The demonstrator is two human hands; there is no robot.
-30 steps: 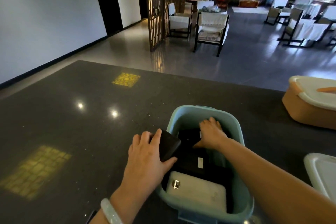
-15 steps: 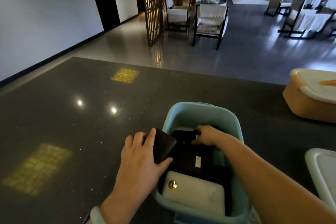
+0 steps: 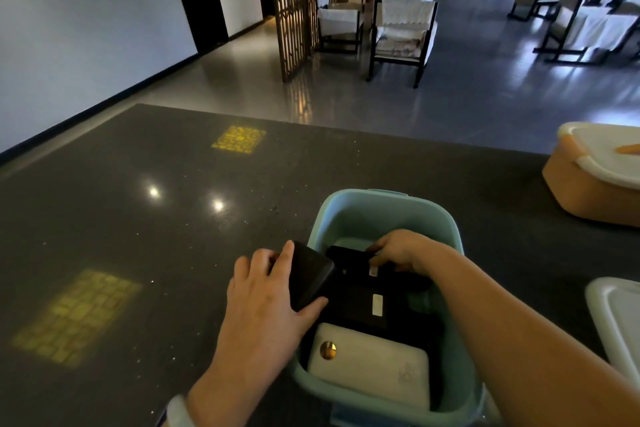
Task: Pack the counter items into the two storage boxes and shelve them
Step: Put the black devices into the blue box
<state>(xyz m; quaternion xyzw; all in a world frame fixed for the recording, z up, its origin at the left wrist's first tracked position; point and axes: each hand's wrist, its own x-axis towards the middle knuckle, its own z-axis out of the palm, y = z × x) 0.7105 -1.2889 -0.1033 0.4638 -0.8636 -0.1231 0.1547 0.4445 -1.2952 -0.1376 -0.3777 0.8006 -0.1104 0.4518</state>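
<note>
An open teal storage box point(image 3: 381, 208) stands on the dark counter point(image 3: 173, 236) right in front of me. Inside lie a white wallet with a gold clasp point(image 3: 374, 364) at the near end and black wallets with white tags point(image 3: 360, 305) further in. My left hand point(image 3: 266, 302) grips a black wallet point(image 3: 308, 274) over the box's left rim. Deeper in the box, my right hand point(image 3: 401, 250) curls its fingers around a black item point(image 3: 346, 256) at the far end.
An orange storage box with a white lid point(image 3: 595, 180) sits at the counter's right. A second white lid point(image 3: 620, 319) lies at the right edge. Beyond the counter are a wooden screen point(image 3: 294, 7) and chairs point(image 3: 398, 35).
My right hand has sunk deeper into the box and its fingers have curled onto a black item. My left hand keeps holding the black wallet at the rim.
</note>
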